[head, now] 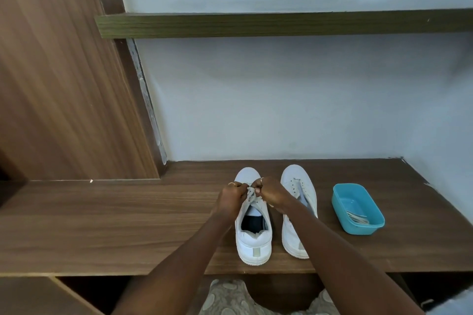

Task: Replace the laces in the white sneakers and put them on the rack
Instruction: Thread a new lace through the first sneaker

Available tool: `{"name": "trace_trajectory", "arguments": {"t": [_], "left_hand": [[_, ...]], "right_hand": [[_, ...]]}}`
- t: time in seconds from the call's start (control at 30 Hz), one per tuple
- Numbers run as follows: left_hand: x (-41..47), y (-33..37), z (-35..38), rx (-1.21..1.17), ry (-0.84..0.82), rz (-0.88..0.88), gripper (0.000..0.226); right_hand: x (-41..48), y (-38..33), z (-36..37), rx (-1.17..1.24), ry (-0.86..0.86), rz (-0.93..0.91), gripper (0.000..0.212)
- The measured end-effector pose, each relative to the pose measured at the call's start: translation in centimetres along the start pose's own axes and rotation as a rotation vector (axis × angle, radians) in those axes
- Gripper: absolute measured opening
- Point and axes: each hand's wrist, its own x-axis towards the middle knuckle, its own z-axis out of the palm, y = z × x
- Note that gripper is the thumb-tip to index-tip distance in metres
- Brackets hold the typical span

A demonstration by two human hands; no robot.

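Observation:
Two white sneakers stand side by side on a wooden counter (128,225), toes toward the wall. Over the tongue of the left sneaker (252,238), my left hand (231,197) and my right hand (272,195) each pinch an end of its white lace (251,193), fingers curled, knuckles nearly touching. The right sneaker (298,186) shows bare eyelets with no lace visible, and my right forearm crosses its heel half.
A blue plastic tub (357,208) with pale laces inside sits right of the sneakers. A wooden shelf (281,24) runs along the pale wall above. A tall wooden panel (64,71) stands at the left. Open compartments lie under the counter's front edge.

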Motion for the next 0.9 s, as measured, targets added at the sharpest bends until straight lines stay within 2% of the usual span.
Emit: {"name": "trace_trajectory", "arguments": {"t": [0.1, 0.17, 0.3, 0.43, 0.5, 0.6, 0.77, 0.9], "left_hand": [[0.4, 0.3, -0.1, -0.106, 0.027, 0.035, 0.021], [0.8, 0.3, -0.1, -0.102, 0.022, 0.046, 0.031], [0.9, -0.3, 0.1, -0.102, 0.096, 0.087, 0.042], [0.2, 0.3, -0.3, -0.367, 0.095, -0.007, 0.029], [-0.1, 0.9, -0.7, -0.499, 0.127, -0.099, 0.020], [-0.6, 1.6, -1.1, -0.534, 0.173, -0.227, 0.016], [-1.1, 1.2, -1.6, -0.301, 0.202, -0.457, 0.017], [-2.1, 0.6, -1.7, -0.324, 0.181, -0.607, 0.017]], "right_hand": [[-0.8, 0.0, -0.4, 0.472, -0.040, 0.114, 0.037], [-0.7, 0.2, -0.2, 0.656, -0.013, 0.164, 0.040], [-0.6, 0.1, 0.0, 0.792, 0.068, 0.202, 0.037], [-0.6, 0.3, 0.1, 0.821, 0.103, 0.197, 0.031], [-0.8, 0.5, 0.1, 0.761, 0.088, 0.161, 0.028], [-1.3, 0.6, -0.1, 0.555, 0.158, 0.106, 0.024], [-2.3, 1.0, -1.5, 0.058, 0.309, 0.013, 0.014], [-3.1, 1.8, -1.8, -0.322, 0.363, 0.019, 0.015]]}}
